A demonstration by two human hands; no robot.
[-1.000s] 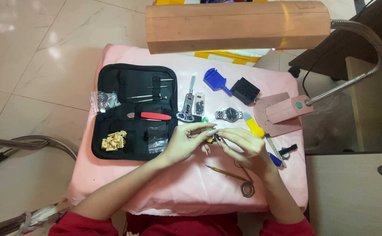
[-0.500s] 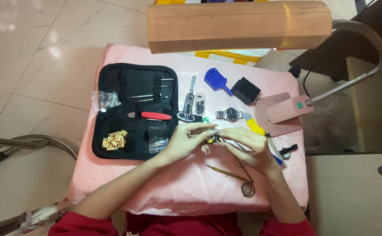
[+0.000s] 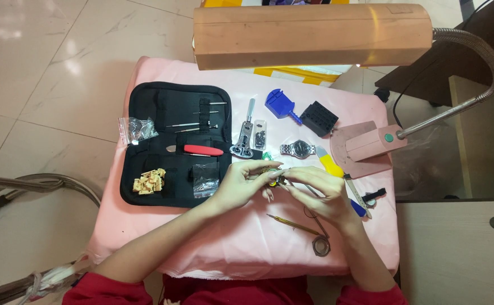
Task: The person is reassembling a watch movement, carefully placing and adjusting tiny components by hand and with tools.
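Just below the steel-banded wristwatch (image 3: 299,148): small round brassy metal part (image 3: 273,174), half hidden, pinched between left hand (image 3: 241,183) fingertips and right hand (image 3: 321,192) fingertips, both narrowly closed.

Head view, steeply down, close overhead

Both hands are meeting over the pink cloth-covered table (image 3: 162,248): left hand (image 3: 241,183) and right hand (image 3: 320,192) are pinching a small metallic part (image 3: 273,174) between their fingertips; its detail is too small to resolve. A black zip-open tool case (image 3: 162,149) holding a red-handled tool (image 3: 202,150) is lying just left of the hands, and a silver steel-bracelet wristwatch (image 3: 299,149) is lying just beyond them. A thin yellow-handled tool (image 3: 292,225) and a round loupe (image 3: 321,245) are resting near the right wrist, under a copper-coloured gooseneck lamp (image 3: 312,35).
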